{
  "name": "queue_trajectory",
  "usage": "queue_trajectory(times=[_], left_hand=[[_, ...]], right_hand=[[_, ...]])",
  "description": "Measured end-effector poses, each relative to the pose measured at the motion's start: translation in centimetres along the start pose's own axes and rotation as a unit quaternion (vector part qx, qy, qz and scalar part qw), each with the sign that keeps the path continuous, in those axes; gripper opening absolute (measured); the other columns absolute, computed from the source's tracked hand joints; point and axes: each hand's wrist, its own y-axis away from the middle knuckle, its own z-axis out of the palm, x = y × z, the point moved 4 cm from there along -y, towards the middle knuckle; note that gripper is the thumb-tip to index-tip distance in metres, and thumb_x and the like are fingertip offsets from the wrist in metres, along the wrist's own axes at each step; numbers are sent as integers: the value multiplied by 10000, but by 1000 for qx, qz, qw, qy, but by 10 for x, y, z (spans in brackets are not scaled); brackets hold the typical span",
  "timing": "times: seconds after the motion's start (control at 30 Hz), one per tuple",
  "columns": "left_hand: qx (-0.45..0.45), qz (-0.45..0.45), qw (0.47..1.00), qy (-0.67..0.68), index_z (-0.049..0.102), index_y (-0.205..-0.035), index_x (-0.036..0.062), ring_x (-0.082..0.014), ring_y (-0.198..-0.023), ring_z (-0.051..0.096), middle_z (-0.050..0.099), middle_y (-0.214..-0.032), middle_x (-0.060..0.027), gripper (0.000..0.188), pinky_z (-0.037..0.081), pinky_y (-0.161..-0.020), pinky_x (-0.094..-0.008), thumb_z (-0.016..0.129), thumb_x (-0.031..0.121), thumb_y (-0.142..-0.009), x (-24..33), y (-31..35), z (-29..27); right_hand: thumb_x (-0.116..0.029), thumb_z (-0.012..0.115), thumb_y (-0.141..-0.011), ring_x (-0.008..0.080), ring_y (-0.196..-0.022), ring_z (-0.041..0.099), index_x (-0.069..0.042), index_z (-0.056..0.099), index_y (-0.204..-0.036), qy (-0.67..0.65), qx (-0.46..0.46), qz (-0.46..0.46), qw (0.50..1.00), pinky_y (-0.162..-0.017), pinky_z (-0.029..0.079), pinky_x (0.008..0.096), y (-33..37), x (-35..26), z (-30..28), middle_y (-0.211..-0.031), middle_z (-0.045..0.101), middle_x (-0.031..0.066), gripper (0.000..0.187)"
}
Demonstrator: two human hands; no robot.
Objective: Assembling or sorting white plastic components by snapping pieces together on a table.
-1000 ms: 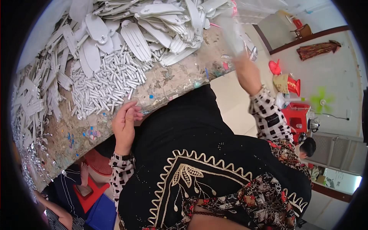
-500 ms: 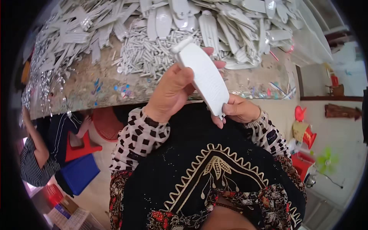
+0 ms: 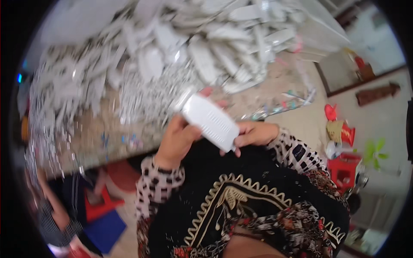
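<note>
Both my hands hold a long white plastic piece [image 3: 211, 122] with rows of slots and a thicker end bar, tilted above my lap at the table's near edge. My left hand [image 3: 177, 141] grips its far left end, thumb on the near side and fingers behind. At the lower right end, my right hand [image 3: 257, 134] pinches it between thumb and fingers. Beyond them, a heap of small white pins [image 3: 148, 96] lies on the worn table [image 3: 118, 148]. Flat white plastic parts [image 3: 204, 58] are piled behind the pins. The picture is blurred.
Clear plastic wrap [image 3: 53, 137] hangs over the table's left side. Below left are a red stool [image 3: 101, 204], a blue seat [image 3: 105, 232] and another person's arm [image 3: 56, 204]. Another red stool [image 3: 344, 170] and a green pinwheel-shaped thing [image 3: 375, 154] stand at right.
The white piece has come lower and a little left, tilting flatter, with both hands still on it. My view has turned, so the table slants and its piles sit lower and further left.
</note>
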Motion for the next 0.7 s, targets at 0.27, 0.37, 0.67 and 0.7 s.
queue_trajectory(times=[0.27, 0.37, 0.67, 0.7], left_hand=[[127, -41, 980, -147, 368, -1382, -17, -280, -1047, 617, 601, -1164, -187, 623, 481, -932, -388, 549, 388, -944, -23, 40, -58], [141, -38, 982, -122, 387, -1366, -11, -270, -1010, 629, 612, -1135, -182, 563, 494, -906, -375, 525, 355, -961, -24, 52, -63], [163, -13, 979, -119, 418, -1338, -16, -269, -998, 639, 621, -1122, -182, 524, 501, -886, -368, 533, 327, -960, -25, 70, -58], [170, -14, 978, -119, 418, -1338, -18, -269, -1000, 639, 623, -1117, -182, 522, 501, -886, -366, 536, 321, -959, -25, 75, -58]], right_hand=[[-313, 610, -910, 113, -654, 606, -2, 539, -1140, 95, 274, -48, 956, -529, 501, 209, 100, -77, -43, -943, 669, 133, 394], [-345, 593, -919, 87, -577, 549, -19, 555, -1104, 107, 399, -209, 886, -493, 444, 198, 153, -163, -101, -796, 631, 64, 377], [-169, 550, -926, 272, -953, 619, 9, 355, -1292, 288, 493, -456, 683, -861, 514, 363, 139, -328, -206, -1188, 520, 163, 450], [-175, 540, -922, 253, -960, 626, 2, 395, -1279, 460, 447, -378, 668, -870, 512, 357, 98, -294, -191, -1182, 527, 144, 424]])
